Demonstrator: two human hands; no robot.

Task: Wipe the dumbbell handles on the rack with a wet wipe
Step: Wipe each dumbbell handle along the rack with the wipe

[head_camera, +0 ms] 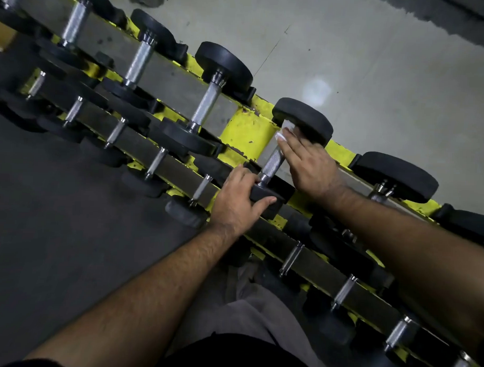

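Left hand [239, 198] gripping black rubber dumbbell head [265, 198] to steady it; right hand [308, 165] pinching white wet wipe [285, 128] against knurled steel handle [273, 161] for wiping

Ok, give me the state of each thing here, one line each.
wet wipe: crumpled, pressed by right hand against the far dumbbell head.
right hand: holds the wipe above the handle.
left hand: grips the near dumbbell head.
dumbbell handle: bare, resting across the rack.
rack: yellow paint chipped.
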